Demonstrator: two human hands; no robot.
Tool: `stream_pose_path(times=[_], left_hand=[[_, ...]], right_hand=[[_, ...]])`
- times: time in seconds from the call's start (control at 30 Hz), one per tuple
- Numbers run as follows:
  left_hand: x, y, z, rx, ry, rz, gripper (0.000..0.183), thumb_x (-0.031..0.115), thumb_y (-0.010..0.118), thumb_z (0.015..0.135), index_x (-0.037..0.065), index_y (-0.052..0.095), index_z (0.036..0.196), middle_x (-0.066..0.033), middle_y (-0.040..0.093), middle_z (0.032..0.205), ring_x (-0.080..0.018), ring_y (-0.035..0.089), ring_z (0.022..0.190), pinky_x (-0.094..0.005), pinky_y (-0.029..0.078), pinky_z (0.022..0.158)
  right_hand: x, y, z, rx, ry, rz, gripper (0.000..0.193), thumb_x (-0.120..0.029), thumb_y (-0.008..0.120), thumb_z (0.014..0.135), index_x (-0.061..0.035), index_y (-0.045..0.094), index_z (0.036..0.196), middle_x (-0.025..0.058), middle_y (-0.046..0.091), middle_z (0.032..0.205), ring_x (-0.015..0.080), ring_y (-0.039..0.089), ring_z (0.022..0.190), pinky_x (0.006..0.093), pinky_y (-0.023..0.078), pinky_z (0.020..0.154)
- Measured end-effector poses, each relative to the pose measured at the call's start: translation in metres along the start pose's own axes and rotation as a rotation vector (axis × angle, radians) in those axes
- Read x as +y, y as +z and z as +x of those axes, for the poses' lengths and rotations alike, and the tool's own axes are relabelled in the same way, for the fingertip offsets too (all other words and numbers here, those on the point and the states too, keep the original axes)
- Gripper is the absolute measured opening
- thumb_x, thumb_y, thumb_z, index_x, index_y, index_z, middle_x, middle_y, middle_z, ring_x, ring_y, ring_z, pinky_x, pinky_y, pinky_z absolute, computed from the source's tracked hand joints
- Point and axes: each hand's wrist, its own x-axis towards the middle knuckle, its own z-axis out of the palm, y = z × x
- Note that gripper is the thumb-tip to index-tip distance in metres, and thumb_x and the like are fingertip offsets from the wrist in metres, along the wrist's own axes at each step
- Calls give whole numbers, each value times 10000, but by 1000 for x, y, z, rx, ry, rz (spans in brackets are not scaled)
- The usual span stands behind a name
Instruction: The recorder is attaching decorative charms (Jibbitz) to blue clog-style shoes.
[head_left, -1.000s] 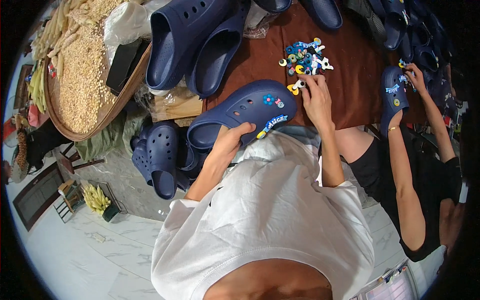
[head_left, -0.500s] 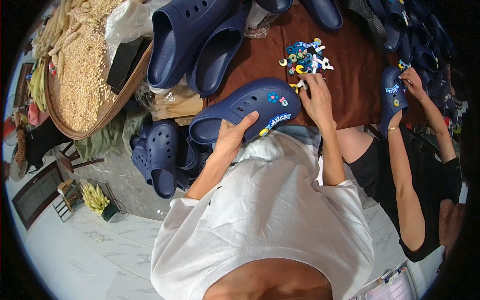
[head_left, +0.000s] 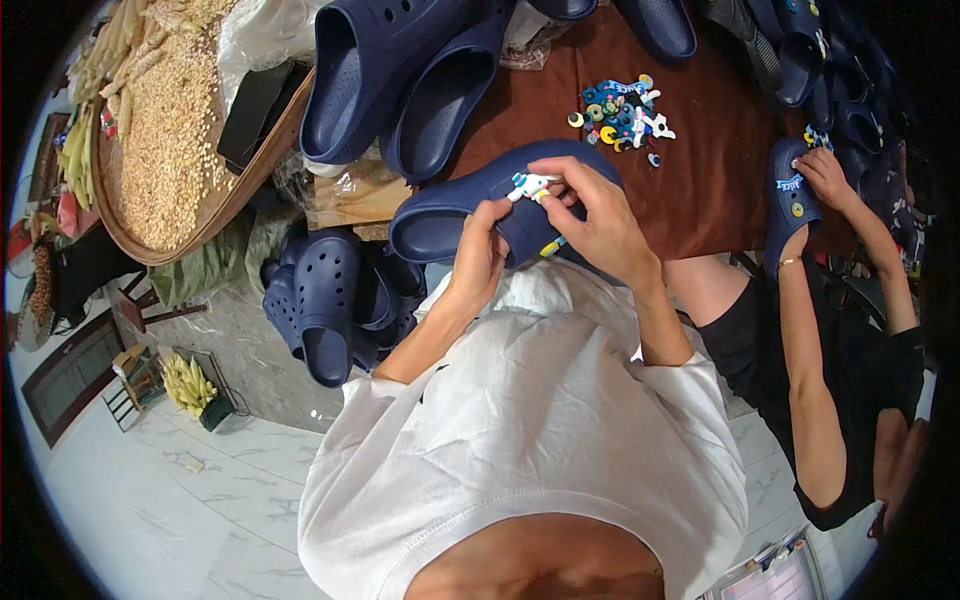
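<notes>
A navy clog (head_left: 450, 200) lies on its side-to-side length across my lap edge, its open heel to the left. My left hand (head_left: 482, 248) is closed on its near side, thumb on top close to a small white figure-shaped shoe charm (head_left: 530, 186). My right hand (head_left: 605, 220) pinches that charm between thumb and fingers over the clog's upper. Much of the toe is hidden behind the right hand; a bit of a yellow and blue charm (head_left: 552, 246) shows below it. Farther off, a heap of colourful charms (head_left: 625, 115) sits on the brown cloth (head_left: 690, 200).
Large navy clogs (head_left: 440, 100) stand just beyond mine, and more navy clogs (head_left: 328, 285) hang or lie in a bunch at left. A round tray (head_left: 190, 240) holds corn kernels. At right, a co-worker's hand (head_left: 828, 180) works on another decorated clog (head_left: 783, 215).
My right hand has come from beside the charm heap to above the clog, bringing the white charm. My left hand still holds the clog, its thumb now closer to the charm.
</notes>
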Motion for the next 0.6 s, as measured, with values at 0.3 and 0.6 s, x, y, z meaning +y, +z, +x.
stream_pose_path(times=[0.3,0.6], left_hand=[[2,13,2,51,78,58,319,263,574,960,-6,625,1125,-54,665,1014,-123,657,909,-253,522,774],[-1,18,1,-2,225,204,311,112,708,887,-6,628,1164,-69,682,1089,-132,656,946,-279,530,822]], right_hand=[[4,0,-1,4,-109,-265,302,-47,620,855,-21,604,1156,135,570,1002,301,606,901,387,497,773],[-2,-1,-2,0,-155,-340,311,-2,602,846,-14,594,1156,151,544,1039,339,602,914,414,502,788]])
